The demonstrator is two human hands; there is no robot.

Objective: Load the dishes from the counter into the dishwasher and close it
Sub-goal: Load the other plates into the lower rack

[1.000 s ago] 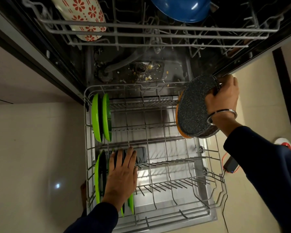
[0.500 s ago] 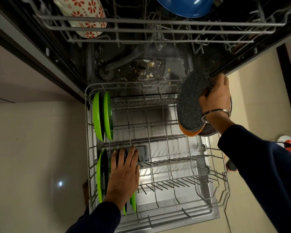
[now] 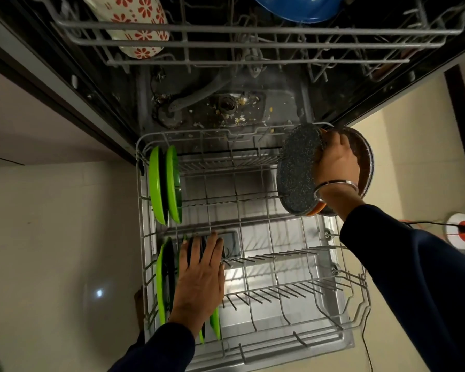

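- Here, at the left edge of the pulled-out lower rack (image 3: pixel 341 304), two green plates (image 3: pixel 164 183) stand upright on edge in the far row.
- In the near-left corner, the left hand (image 3: pixel 200 280) rests flat, fingers straight, on more green plates (image 3: pixel 163 280).
- Overhead, the upper rack (image 3: pixel 253 44) carries a floral mug (image 3: pixel 134 25) at left and a blue bowl (image 3: pixel 298 8) toward the right.
- At the rack's far-right corner, the right hand (image 3: pixel 334 163) grips a speckled pan (image 3: pixel 298 170), tilted on edge against the tines.
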